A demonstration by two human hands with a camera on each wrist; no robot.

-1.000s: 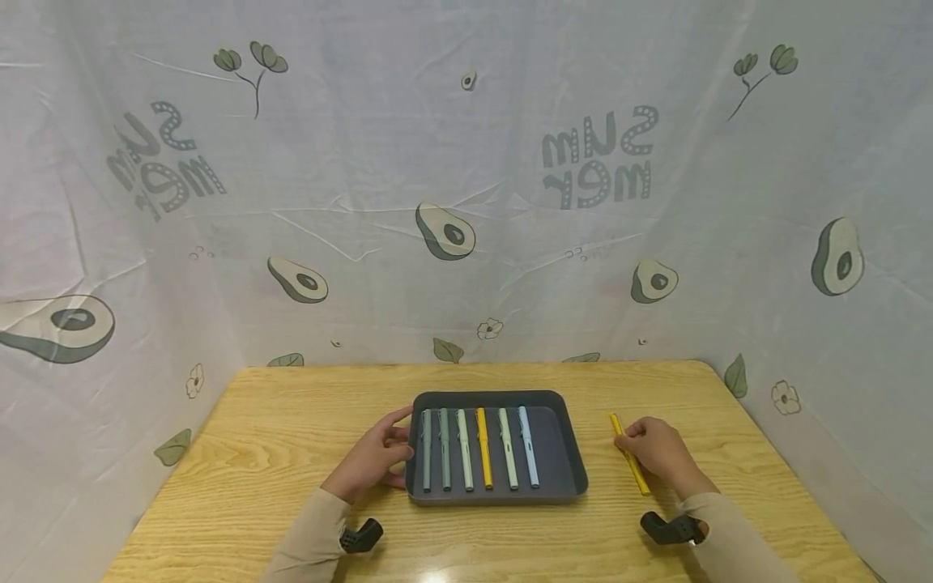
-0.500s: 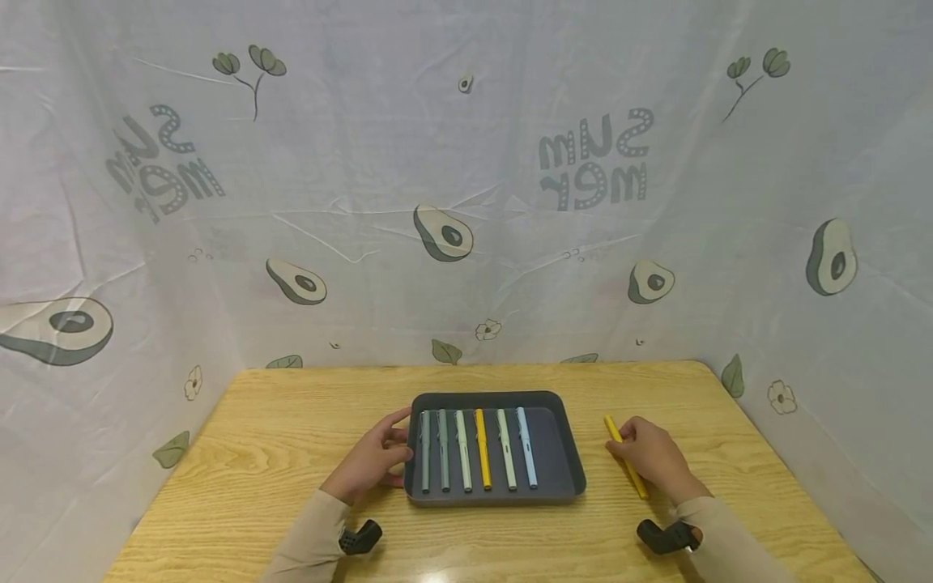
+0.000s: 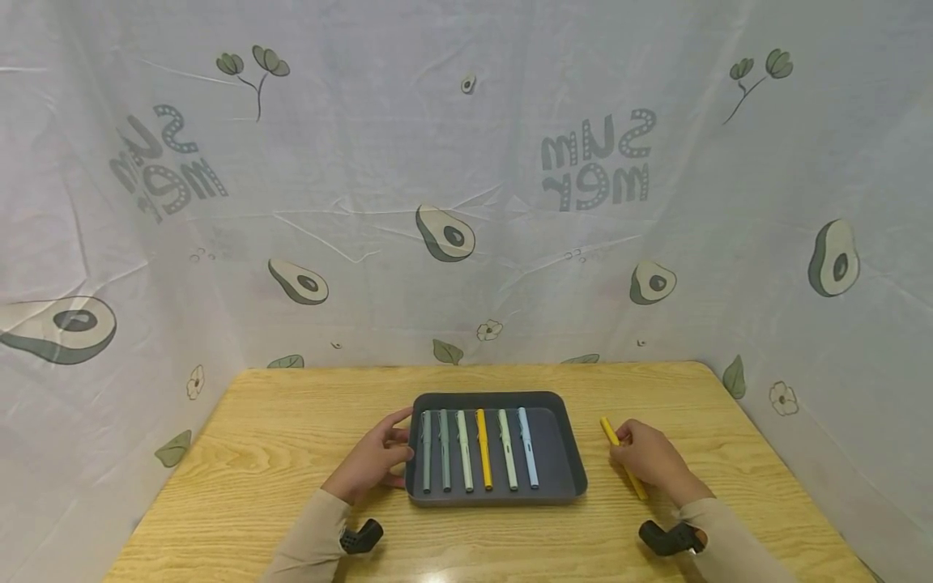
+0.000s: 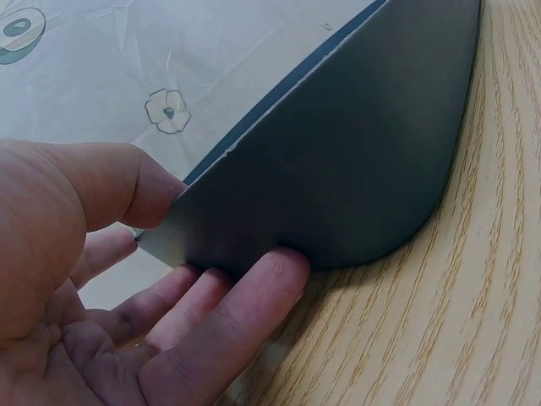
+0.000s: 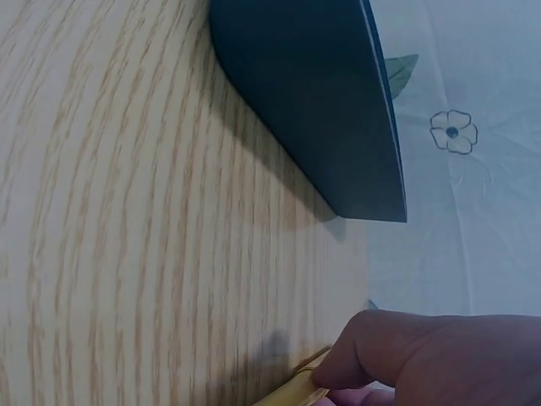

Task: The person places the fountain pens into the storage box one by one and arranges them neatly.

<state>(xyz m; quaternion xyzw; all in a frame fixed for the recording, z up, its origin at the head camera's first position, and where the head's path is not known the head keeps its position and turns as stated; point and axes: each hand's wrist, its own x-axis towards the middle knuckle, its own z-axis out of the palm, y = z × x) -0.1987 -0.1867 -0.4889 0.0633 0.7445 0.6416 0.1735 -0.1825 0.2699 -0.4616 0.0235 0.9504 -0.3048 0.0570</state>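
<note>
My left hand [image 3: 373, 460] holds the left side of a dark grey tray [image 3: 503, 500], its thumb at the rim. In the left wrist view, the fingertips [image 4: 287, 266] rest low against the tray's outer wall [image 4: 338, 152]. To the right of the tray, my right hand [image 3: 651, 457] pinches a yellow pen [image 3: 609, 429] between thumb and fingers. The pen slants, far end toward the left. In the right wrist view, only a short piece of the yellow pen [image 5: 296, 391] shows at the bottom, with the thumb [image 5: 355, 355] on it.
Several clip pens lie side by side in the tray: grey-green [image 3: 426, 453], pale green [image 3: 465, 453], yellow [image 3: 484, 453] and light blue [image 3: 528, 449]. Bare tray floor [image 3: 557, 453] lies right of them. A wooden table [image 3: 306, 405] bears everything, with a printed curtain [image 3: 364, 162] behind.
The yellow pen and my right hand have shifted slightly left, and the fingers have moved round the pen. My left hand and the tray have stayed in place.
</note>
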